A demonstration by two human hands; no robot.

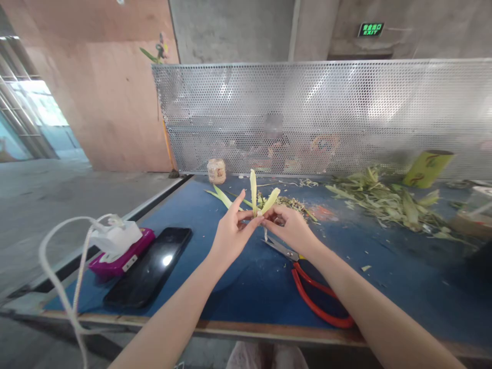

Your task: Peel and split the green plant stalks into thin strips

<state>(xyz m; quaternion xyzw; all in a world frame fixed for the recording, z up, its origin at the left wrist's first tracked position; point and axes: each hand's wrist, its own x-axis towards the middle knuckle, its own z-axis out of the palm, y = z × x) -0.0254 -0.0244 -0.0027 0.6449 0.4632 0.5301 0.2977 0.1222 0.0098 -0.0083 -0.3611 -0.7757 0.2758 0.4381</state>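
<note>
Two bare forearms, no sleeves, left hand (230, 233), right hand (292, 228), no rings

Scissors (307, 287) right of phone (149, 266)

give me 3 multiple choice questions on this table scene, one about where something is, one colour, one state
1. Where do the red-handled metal scissors lie?
A. on the blue table top, under the right forearm
B. on the black smartphone
C. inside the yellow-green cylinder

2. What colour is the flat box under the white charger?
A. orange
B. magenta
C. grey

3. How are the pale green leaf strips held?
A. lying loose on the table
C. clamped in the scissors
B. pinched between the fingertips of the left hand and right hand

Answers:
1 A, the red loops rest on the blue surface beneath the right arm.
2 B, the box beside the black smartphone is magenta.
3 B, both hands meet at the base of the strips, which fan upward.
</note>
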